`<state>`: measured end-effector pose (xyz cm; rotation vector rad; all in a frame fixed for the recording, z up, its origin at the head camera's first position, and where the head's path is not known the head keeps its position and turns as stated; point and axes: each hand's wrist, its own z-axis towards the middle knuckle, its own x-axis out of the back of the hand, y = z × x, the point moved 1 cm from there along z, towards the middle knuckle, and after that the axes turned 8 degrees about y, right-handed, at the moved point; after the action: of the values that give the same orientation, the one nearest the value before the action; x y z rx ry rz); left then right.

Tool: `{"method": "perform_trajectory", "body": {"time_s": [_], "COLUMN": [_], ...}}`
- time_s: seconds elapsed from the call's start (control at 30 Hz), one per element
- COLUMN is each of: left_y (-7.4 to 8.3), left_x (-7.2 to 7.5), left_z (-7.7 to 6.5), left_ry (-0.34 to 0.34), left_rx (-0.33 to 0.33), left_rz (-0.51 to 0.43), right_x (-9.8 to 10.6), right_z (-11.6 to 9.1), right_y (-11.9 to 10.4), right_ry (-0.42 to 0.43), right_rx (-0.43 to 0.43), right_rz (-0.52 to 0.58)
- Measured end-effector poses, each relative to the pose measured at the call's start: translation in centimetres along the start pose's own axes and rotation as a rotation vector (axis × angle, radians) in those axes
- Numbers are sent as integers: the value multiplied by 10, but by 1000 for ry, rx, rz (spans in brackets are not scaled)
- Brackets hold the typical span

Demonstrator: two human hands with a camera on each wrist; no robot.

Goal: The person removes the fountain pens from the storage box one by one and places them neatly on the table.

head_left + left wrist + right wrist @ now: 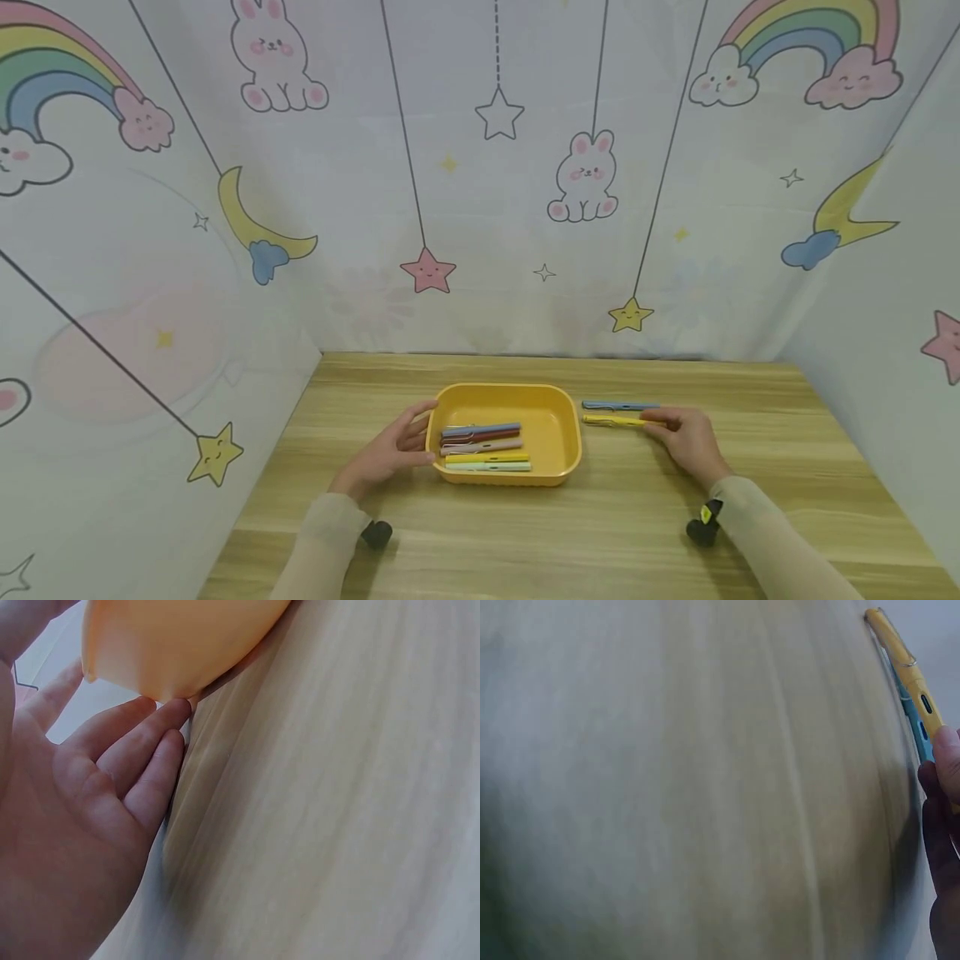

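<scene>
My right hand [688, 442] pinches a yellow pen [611, 421] by its right end between thumb and fingers. In the right wrist view, this yellow pen [900, 656] shows a wire clip and a small dark window in its barrel. Just behind it lies a blue pen [615, 406], partly hidden by the hand. My left hand [386, 450] rests against the left end of a yellow plastic tray [555, 396], thumb and fingers spread along it. In the left wrist view, fingertips touch the outside of the tray wall [180, 645].
Inside the tray lie several pens side by side: a blue pen [480, 430], a dark red one, a pinkish one, a yellow pen [487, 457] and a pale green pen [487, 467]. Patterned cloth [495, 217] walls stand around the wooden table [525, 542].
</scene>
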<state>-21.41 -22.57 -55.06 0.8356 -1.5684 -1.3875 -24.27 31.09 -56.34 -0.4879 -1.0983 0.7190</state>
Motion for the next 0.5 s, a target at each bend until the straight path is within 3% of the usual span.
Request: {"method": "perform_trajectory", "body": {"time_s": [0.2, 0.5], "left_y": [0, -2], "left_x": [0, 1], "left_z": [0, 1], "left_ry": [-1, 9], "left_rx": [1, 8], "left_rz": [2, 12], "right_x": [-2, -3], "right_z": [0, 0], "right_y": [2, 0], "right_ry": [-10, -6], "right_rx": [96, 135], "right_rz": [-43, -75]}}
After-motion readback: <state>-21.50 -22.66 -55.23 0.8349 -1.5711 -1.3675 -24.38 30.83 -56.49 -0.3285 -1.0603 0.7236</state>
